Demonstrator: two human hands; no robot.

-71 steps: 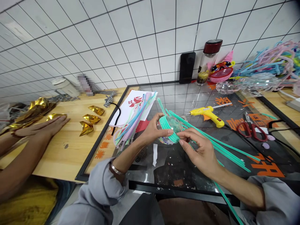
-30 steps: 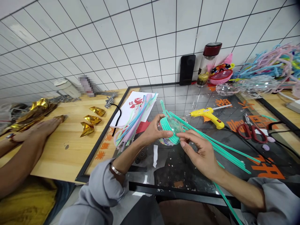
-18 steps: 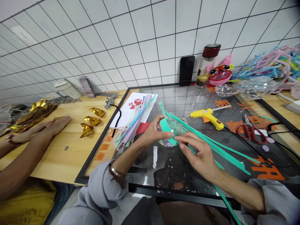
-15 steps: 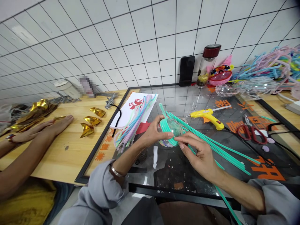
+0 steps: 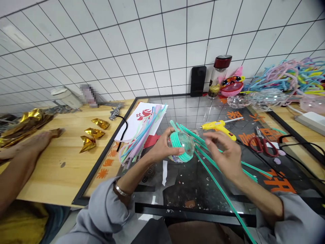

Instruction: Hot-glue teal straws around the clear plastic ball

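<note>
My left hand is wrapped round a clear plastic ball, its thumb lying across the front. Rows of green pipe cleaner circle the ball's left side, and one loose green strand runs from it down past the table's front edge. To the right of the ball, my right hand is raised with bent fingers, thumb and forefinger slightly apart, and nothing shows between them. Beneath and behind that hand lie several straight green pipe cleaners, partly hidden by it.
A yellow glue gun lies behind my right hand, with red-handled scissors farther right. Pastel pipe cleaners rest on white paper. A phone and glass bottle stand by the wall. Another person's arm is at left, near gold foil pieces.
My right hand has moved off the ball, up and to the right. The loose green strand now stretches in full view from ball to table edge. The other person's hands have shifted left.
</note>
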